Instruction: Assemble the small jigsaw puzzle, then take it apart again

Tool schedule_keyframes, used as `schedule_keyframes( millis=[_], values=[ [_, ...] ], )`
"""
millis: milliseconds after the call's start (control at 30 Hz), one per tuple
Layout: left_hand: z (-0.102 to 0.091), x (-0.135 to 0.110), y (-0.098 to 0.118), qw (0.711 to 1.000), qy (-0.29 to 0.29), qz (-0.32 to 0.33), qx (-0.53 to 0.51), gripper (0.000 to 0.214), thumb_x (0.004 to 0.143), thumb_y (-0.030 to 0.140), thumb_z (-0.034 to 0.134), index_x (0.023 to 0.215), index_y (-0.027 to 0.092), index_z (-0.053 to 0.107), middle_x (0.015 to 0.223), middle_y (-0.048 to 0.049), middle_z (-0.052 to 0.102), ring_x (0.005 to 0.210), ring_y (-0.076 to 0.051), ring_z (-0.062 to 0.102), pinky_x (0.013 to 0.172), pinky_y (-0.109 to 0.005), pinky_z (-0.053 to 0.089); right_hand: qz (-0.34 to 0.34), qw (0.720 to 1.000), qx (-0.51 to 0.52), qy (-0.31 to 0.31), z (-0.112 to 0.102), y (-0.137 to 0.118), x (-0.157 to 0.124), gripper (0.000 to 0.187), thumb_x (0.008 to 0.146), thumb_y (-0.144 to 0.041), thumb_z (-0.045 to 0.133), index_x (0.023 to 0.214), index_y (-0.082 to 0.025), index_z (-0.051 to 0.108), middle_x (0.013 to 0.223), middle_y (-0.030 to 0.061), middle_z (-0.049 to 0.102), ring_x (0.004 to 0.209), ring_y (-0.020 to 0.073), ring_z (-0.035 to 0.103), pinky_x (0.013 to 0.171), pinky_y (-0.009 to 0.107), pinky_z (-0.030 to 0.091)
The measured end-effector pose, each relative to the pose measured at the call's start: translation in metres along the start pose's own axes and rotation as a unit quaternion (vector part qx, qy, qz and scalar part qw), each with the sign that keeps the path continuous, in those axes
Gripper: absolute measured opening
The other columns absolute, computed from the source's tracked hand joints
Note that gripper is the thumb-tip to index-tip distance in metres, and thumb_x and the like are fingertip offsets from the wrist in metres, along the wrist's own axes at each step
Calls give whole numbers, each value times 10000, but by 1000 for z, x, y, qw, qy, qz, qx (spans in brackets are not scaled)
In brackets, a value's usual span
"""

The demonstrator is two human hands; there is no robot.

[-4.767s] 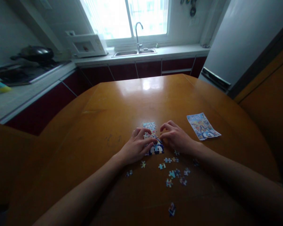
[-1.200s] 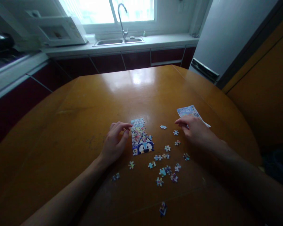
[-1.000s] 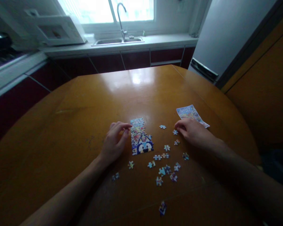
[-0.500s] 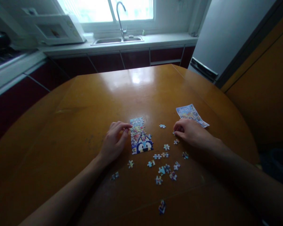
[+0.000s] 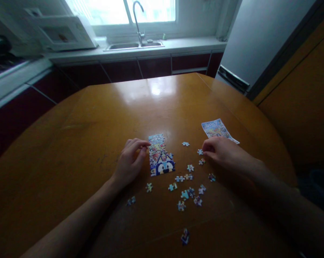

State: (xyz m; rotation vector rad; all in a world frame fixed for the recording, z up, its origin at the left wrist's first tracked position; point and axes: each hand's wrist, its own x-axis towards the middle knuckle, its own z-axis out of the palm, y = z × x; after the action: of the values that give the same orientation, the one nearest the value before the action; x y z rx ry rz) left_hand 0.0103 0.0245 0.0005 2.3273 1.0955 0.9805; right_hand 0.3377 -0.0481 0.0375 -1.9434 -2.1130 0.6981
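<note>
Jigsaw point(image 5: 161, 157), partly joined, lies flat on the wooden table point(image 5: 118, 114) in front of us, between our two hands and nearer the left one. It makes a tall strip, its left side straight and its right side jagged, with a blue cartoon dog's face at the end nearest us and pale blue at the far end.

Our left hand point(image 5: 131, 157) is loosely curled beside that straight side, a gap showing between thumb and forefinger; the forefinger tip reaches the strip's left edge, though we cannot tell whether it presses on it. Our right hand point(image 5: 222, 150) is bent narrow, thumb and forefinger just beside a loose pale piece point(image 5: 200, 152); we cannot tell whether they touch or grip it.

Another pale piece point(image 5: 186, 144) lies between that one and the strip, and a reddish piece point(image 5: 202, 162) sits just nearer us. More pieces are scattered between us and the dog's face: two side by side point(image 5: 179, 178), a turquoise one point(image 5: 184, 195) in a loose cluster, a yellowish one point(image 5: 149, 187) below our left hand, and a dark one point(image 5: 185, 237) closest to us.

Beyond our right hand lies a printed sheet point(image 5: 217, 128), partly covered by it. Across the table we see a sink point(image 5: 124, 46), a tap point(image 5: 138, 21) and a bright window point(image 5: 153, 10), with a microwave point(image 5: 59, 32) to the left and a fridge point(image 5: 256, 39) to the right.
</note>
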Motion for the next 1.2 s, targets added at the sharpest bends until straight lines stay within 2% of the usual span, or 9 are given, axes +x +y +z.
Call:
schedule_keyframes(
  millis=[133, 267, 367, 533, 667, 767, 933, 1100, 1200],
  values=[
    [0, 0, 0, 1000, -2, 0, 0, 153, 992, 219, 493, 1003, 211, 646, 930, -30, 625, 932, -200, 566, 833, -365, 450, -14, 999, -12, -30, 3, 1, -6, 73, 825, -217, 670, 756, -219, 693, 742, 18, 689, 643, 153, 585, 578, 291, 374],
    [-1, 0, 1, 1000, -3, 0, 2, 157, 992, 221, 491, 1002, 212, 647, 925, -28, 627, 927, -200, 568, 827, -362, 450, -30, 998, -14, -52, 3, -1, -7, 63, 812, -168, 674, 795, -222, 702, 770, 13, 694, 671, 152, 596, 605, 286, 383],
    [-1, 1, 2, 1000, -4, -4, 3, 158, 989, 224, 490, 996, 213, 648, 924, -27, 627, 925, -201, 570, 823, -358, 455, -47, 998, -20, -44, 3, -5, -6, 91, 832, -143, 652, 805, -214, 702, 808, 26, 688, 708, 158, 600, 635, 290, 402],
    [0, 1, 2, 1000, -2, -9, 4, 159, 991, 238, 488, 992, 218, 646, 926, -26, 628, 929, -201, 570, 829, -359, 462, -141, 990, -1, 24, 6, -17, -6, 156, 870, -89, 615, 880, -203, 720, 975, 69, 662, 917, 192, 596, 793, 309, 452],
    [0, 0, 1, 1000, -1, -4, 0, 152, 988, 232, 496, 994, 220, 647, 919, -27, 630, 919, -201, 570, 823, -364, 461, -224, 974, 23, 1, 8, -29, -9, 176, 885, -93, 620, 893, -222, 739, 1034, 75, 640, 972, 201, 562, 822, 317, 462],
    [0, 0, 0, 1000, -3, -3, 0, 148, 989, 234, 498, 989, 220, 646, 911, -29, 629, 917, -205, 568, 824, -371, 460, -260, 965, 22, -34, 8, -35, -11, 221, 858, -52, 628, 909, -231, 747, 1058, 69, 637, 1004, 205, 544, 874, 331, 464],
    [0, 0, 0, 1000, -5, 0, 0, 143, 986, 218, 505, 988, 215, 648, 910, -28, 632, 917, -200, 566, 822, -365, 457, -250, 967, 11, -38, 12, -34, -10, 184, 859, -66, 640, 899, -219, 734, 1043, 67, 639, 1005, 208, 537, 892, 336, 462],
    [0, 0, 0, 1000, 2, 4, -6, 131, 979, 204, 516, 993, 208, 646, 906, -26, 627, 911, -195, 565, 816, -356, 450, -200, 979, -25, -9, 17, -31, -5, 16, 852, -207, 729, 845, -199, 717, 991, 90, 635, 971, 231, 536, 826, 348, 466],
    [0, 0, 0, 1000, -2, 3, -6, 126, 981, 206, 517, 1000, 208, 641, 911, -27, 627, 917, -196, 567, 819, -356, 451, -183, 983, -32, 3, 17, -28, -3, 76, 897, -235, 686, 840, -193, 714, 956, 89, 635, 945, 222, 544, 817, 341, 460]
  ],
)
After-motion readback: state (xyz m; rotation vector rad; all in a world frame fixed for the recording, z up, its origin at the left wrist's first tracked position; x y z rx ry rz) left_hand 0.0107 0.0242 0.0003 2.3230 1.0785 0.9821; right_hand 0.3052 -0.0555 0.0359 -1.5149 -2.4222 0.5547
